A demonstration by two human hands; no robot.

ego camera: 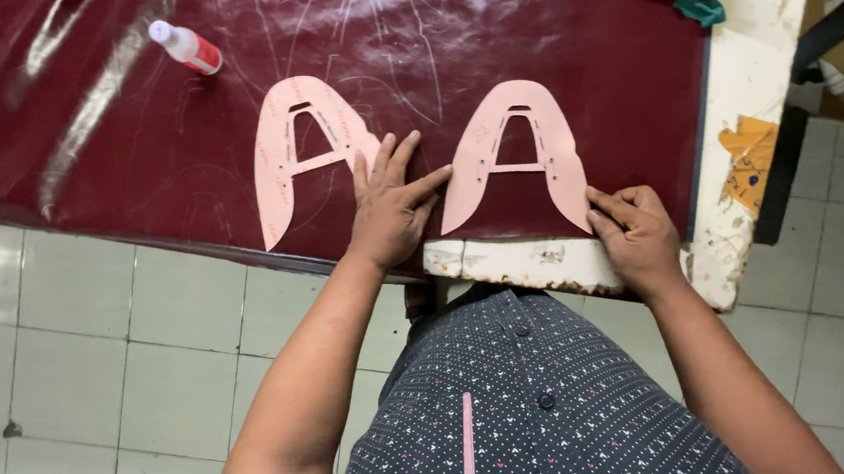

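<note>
Two pink A-shaped paper templates lie flat on a dark red leather sheet [133, 139]. My left hand [391, 204] rests flat between them, fingers spread, its fingertips touching the left edge of the right template [557, 146] and its side against the left template [281, 168]. My right hand [637, 230] presses the lower right tip of the right template with its fingertips. Neither hand grips anything.
A small white bottle with a red label [186, 47] lies on the leather at the back left. The worn white table edge [534, 261] shows in front and at the right. A green scrap [701, 9] sits at the far right corner. Tiled floor lies below.
</note>
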